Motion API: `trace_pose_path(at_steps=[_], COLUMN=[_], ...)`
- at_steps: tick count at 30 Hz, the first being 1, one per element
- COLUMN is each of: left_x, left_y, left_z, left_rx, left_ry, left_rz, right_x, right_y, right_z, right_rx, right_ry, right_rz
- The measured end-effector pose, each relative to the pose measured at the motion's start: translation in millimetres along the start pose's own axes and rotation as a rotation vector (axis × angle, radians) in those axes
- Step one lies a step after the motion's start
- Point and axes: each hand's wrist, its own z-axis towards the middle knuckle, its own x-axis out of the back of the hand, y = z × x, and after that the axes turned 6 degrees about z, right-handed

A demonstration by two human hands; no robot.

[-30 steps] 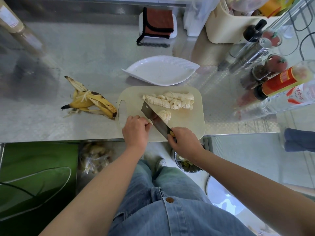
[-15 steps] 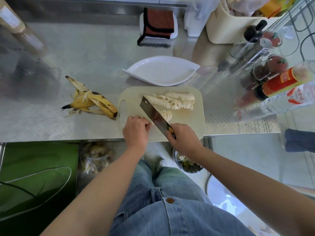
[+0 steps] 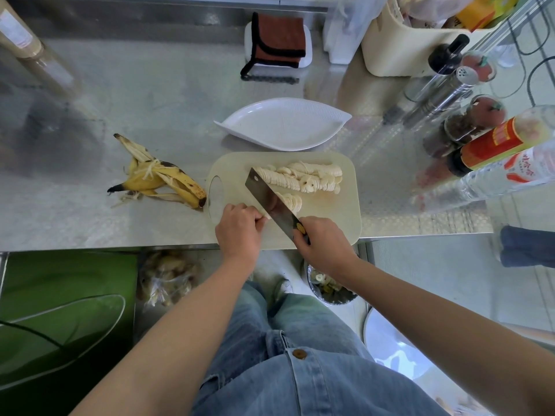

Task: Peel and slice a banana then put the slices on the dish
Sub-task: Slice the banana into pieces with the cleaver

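Slicing step, near its end. Your right hand [image 3: 324, 244] wraps fully round the handle of the knife [image 3: 271, 202], blade angled across the cutting board [image 3: 345, 211], lower centre of frame. Your left hand [image 3: 238, 232] curls over the last banana stub [image 3: 265, 217], mostly hidden. The slices [image 3: 300, 178] lie in rows on the board's upper half. The dish [image 3: 285, 124] just above holds none yet. The peel [image 3: 159, 181] lies left on the table [image 3: 120, 100]. Next: finish the stub with fingertips tucked, then move the slices over. The bottle labels [image 3: 510, 139] at right show red print, unreadable.
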Motion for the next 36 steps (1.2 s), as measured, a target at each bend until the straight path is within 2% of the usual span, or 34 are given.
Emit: trace_pose_path(at_steps=[10, 18, 36], left_x=[-1.0, 1.5, 0.8], left_y=[0.1, -0.1, 0.2], left_z=[0.2, -0.3, 0.0], left_rx=[0.007, -0.002, 0.000], left_ry=[-0.006, -0.008, -0.008], left_rz=[-0.007, 0.007, -0.007], right_x=[-6.5, -1.0, -7.0], right_y=[4.6, -1.4, 4.9], right_z=[-3.3, -1.3, -2.5], right_rx=[-0.039, -0.012, -0.039], right_ry=[-0.066, 0.003, -0.048], right_rz=[-0.041, 0.000, -0.028])
